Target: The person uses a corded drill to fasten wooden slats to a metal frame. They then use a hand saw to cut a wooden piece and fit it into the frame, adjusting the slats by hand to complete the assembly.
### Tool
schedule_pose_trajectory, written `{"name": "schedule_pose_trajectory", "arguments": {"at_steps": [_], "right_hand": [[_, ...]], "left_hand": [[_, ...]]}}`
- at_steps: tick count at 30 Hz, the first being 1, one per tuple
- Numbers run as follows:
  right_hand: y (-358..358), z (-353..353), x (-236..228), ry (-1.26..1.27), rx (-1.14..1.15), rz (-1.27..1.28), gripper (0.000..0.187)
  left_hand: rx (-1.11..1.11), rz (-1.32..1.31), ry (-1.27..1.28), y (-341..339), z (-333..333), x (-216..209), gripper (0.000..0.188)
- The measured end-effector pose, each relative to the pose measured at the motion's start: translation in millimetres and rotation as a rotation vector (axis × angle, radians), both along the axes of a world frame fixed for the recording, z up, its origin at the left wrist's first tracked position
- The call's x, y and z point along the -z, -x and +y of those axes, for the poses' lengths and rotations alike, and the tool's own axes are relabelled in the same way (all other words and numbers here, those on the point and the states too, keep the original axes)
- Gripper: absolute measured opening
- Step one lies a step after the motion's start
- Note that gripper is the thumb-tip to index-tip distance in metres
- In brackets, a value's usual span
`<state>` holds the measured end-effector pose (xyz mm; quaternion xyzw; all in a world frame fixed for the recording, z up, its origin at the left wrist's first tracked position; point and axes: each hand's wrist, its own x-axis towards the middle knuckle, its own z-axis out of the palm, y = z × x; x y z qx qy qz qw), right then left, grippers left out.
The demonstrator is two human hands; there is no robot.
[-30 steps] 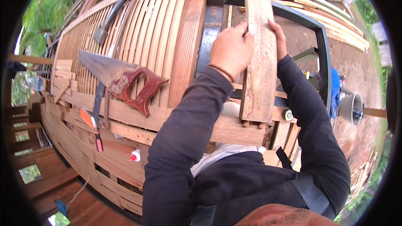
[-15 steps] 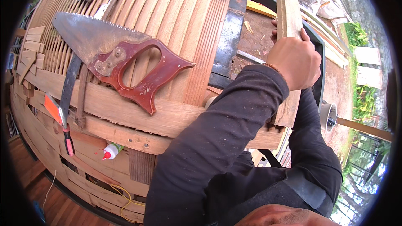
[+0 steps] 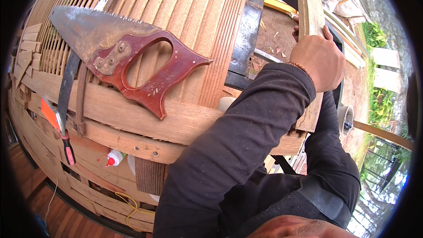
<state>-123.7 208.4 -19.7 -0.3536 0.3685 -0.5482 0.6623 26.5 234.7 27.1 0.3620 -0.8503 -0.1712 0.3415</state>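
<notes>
My left hand [image 3: 319, 61], with a beaded bracelet at the wrist, is closed over a thick wooden board [image 3: 310, 6] on the right. Its thumb lies along the board's right side. Fingertips [image 3: 295, 28] show at the board's left edge; I cannot tell which hand they belong to. My right forearm [image 3: 327, 132] passes up behind the board's near end, and the right hand itself is hidden there. A handsaw [image 3: 150, 68] with a red-brown wooden handle and a rusty blade lies to the left, teeth facing away, on a slatted wooden panel [image 3: 194, 22].
Left of the saw are a dark metal strip [image 3: 67, 83], a scraper with a red-and-black handle [image 3: 68, 150] and small wood offcuts [image 3: 31, 50]. A glue bottle with a red cap [image 3: 114, 158] lies by the panel's near edge. Yellow cord [image 3: 132, 207] hangs below.
The view has shifted slightly. My left hand and the board appear a little further right in the picture, the hand still around the board. The saw lies as before.
</notes>
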Motion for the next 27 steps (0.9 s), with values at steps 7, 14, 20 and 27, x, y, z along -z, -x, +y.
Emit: {"name": "schedule_pose_trajectory", "arguments": {"at_steps": [7,14,20,27], "right_hand": [[23.7,-13.7,10.8,0.004,-0.114,-0.117,0.077],[14.7,-4.5,2.6,-0.071,-0.094,-0.091,0.079],[22.5,-8.8,21.0,-0.078,-0.077,-0.150,0.077],[16.2,-1.7,12.9,-0.040,-0.048,-0.125,0.074]], "left_hand": [[0.032,0.077,-0.030,2.9,1.4,-0.7,0.026],[-0.015,0.138,-0.013,-7.4,-0.1,0.0,0.026],[0.007,0.048,0.010,4.2,0.8,4.8,0.029],[-0.053,0.127,0.013,10.4,-1.3,13.1,0.024]]}}
